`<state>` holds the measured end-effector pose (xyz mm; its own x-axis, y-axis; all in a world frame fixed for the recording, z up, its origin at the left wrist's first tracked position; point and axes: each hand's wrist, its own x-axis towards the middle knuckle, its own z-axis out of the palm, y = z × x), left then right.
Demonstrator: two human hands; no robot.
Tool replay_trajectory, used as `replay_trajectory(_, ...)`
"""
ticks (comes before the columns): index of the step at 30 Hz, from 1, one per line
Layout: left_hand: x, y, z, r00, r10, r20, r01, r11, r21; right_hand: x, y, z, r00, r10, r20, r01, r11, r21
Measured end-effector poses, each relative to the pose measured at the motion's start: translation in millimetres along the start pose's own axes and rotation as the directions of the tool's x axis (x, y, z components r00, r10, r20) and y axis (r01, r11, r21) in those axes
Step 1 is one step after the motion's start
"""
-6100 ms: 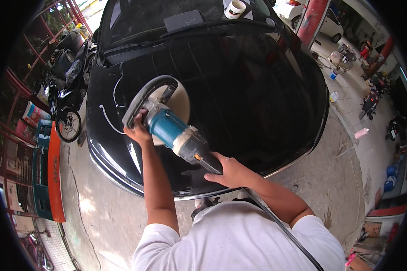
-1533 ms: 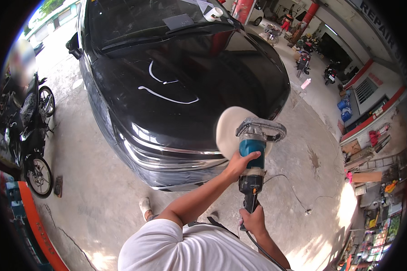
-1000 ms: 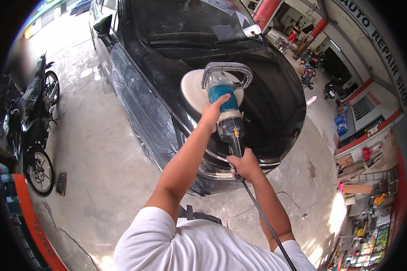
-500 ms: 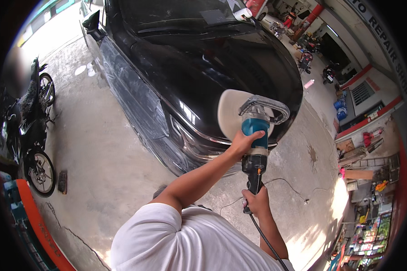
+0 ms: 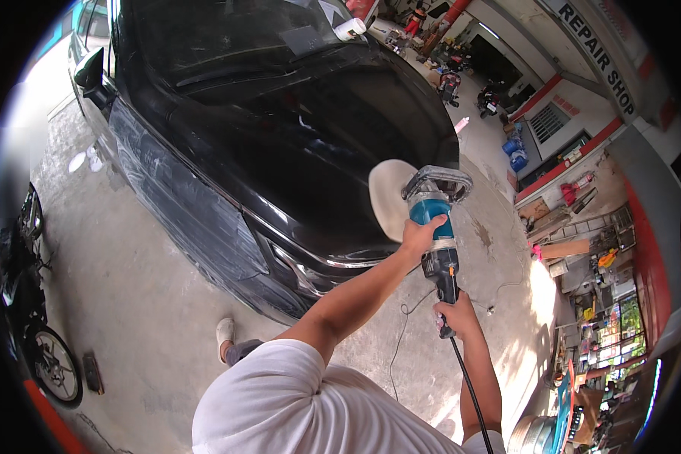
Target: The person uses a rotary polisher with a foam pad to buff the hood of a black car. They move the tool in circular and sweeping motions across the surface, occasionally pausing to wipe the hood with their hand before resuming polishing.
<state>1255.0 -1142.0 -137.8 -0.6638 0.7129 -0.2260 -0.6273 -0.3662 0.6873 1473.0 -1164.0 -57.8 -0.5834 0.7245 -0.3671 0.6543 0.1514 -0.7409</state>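
Observation:
A polisher (image 5: 433, 219) with a teal and black body is in both my hands, its front end toward the car. Its large pale buffing pad (image 5: 390, 198) is tilted at the front edge of the black car hood (image 5: 310, 163); whether it presses on the paint I cannot tell. My left hand (image 5: 421, 236) wraps round the teal housing behind the loop-shaped front handle (image 5: 450, 180). Closed on the black rear grip is my right hand (image 5: 457, 312). From there a black cord (image 5: 473, 401) runs down past my right forearm.
The car's front fender (image 5: 181, 193) looks dull and whitish. A white bottle (image 5: 349, 29) rests by the windshield. Motorcycle parts (image 5: 53, 367) stand at left. A thin cable (image 5: 396, 356) lies on the concrete floor. Shelves with clutter (image 5: 583, 303) line the right side.
The view has swung, so the car sits farther left. The polisher has shifted rightward along the hood's front edge, still in both hands. A light shoe now shows at lower left.

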Motion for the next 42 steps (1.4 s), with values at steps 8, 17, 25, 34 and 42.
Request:
replay_trajectory(8,50.8,200.9,-149.6,0.903,0.36,-0.234,-0.361,0.932,0.038,52.0,-185.2,145.6,0.969,-0.127,0.213,0.147,0.986,-0.082)
replay_trajectory(17,-8.6,343.0,-242.0,0.915,0.35,-0.199,-0.371,0.926,-0.076,26.7,-284.9,257.1,0.966,-0.136,0.219,0.165,0.979,-0.118)
replay_trajectory(25,-24.1,229.9,-173.6,0.967,0.243,-0.075,-0.247,0.967,-0.055,-22.7,-189.8,194.0,0.99,-0.062,0.124,0.064,0.998,-0.005)
replay_trajectory(34,-82.5,91.1,-75.9,0.95,-0.237,0.201,0.225,0.971,0.082,-114.4,-74.5,140.7,0.975,0.193,-0.111,-0.164,0.96,0.226)
replay_trajectory(42,-104.2,69.3,-80.4,0.903,-0.321,0.286,0.287,0.945,0.154,-156.1,-67.5,159.3,0.965,0.246,-0.094,-0.184,0.887,0.424)
